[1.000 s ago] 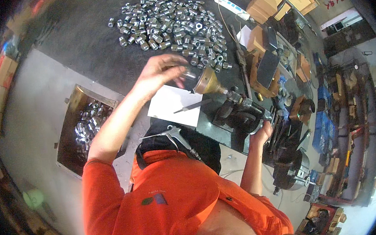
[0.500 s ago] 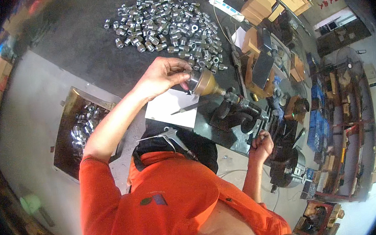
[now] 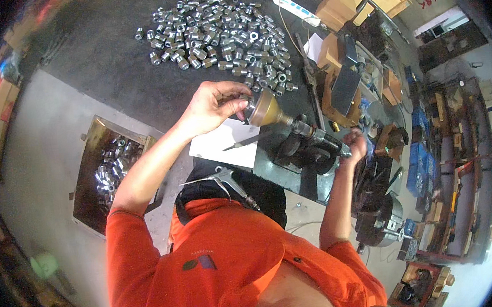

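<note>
My left hand is closed in a pinch around a small metal fitting, held against the wide end of an amber cone-shaped piece. That cone sits on the left end of a dark bench-mounted spindle device. At the device's right end my right hand is closed, its fingers curled; what they grip is mostly hidden. Below the cone lie a white sheet and a dark slim tool on the bench. Beyond my left hand spreads a pile of hexagonal metal fittings.
A box with more fittings stands at lower left. An air blow gun lies near my waist. A power strip, cardboard boxes and a dark machine with a round chuck are at right, before a shelf rack.
My right hand has moved up and away from me, from below the device to its right end. My left hand stays at the cone, shifted only slightly.
</note>
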`<action>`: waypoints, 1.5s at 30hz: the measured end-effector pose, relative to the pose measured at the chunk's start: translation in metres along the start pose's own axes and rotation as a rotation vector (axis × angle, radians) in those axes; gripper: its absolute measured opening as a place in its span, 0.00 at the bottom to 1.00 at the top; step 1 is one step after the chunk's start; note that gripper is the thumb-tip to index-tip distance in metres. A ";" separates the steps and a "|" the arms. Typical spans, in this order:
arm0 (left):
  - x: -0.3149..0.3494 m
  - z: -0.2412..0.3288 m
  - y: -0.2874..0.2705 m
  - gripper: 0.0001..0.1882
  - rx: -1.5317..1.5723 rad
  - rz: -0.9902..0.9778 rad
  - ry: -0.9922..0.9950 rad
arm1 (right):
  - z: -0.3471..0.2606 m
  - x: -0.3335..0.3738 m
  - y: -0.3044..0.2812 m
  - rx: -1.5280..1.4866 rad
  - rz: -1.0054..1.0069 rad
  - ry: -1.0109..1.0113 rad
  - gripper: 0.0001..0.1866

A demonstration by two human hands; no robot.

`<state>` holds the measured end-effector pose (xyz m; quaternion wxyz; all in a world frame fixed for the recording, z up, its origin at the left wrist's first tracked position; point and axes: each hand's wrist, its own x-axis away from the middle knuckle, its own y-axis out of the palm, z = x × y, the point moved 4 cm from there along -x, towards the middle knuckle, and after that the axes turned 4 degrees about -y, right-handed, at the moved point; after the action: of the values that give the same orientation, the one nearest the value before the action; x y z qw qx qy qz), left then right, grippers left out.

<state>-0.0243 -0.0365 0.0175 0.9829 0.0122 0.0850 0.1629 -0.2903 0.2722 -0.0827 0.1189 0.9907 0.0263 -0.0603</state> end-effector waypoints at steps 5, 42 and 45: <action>-0.001 0.001 0.002 0.11 0.006 -0.016 -0.011 | 0.025 0.062 -0.024 -0.140 0.189 0.174 0.08; 0.004 -0.014 0.003 0.15 0.406 0.019 -0.153 | -0.092 0.125 -0.006 -0.164 -0.123 -0.139 0.08; 0.003 -0.011 0.005 0.14 0.355 0.009 -0.143 | -0.035 0.114 -0.024 -0.156 -0.033 0.137 0.09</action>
<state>-0.0247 -0.0306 0.0068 0.9681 0.1974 0.0422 0.1483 -0.1746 0.3077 -0.0688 0.1927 0.9797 0.0551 0.0079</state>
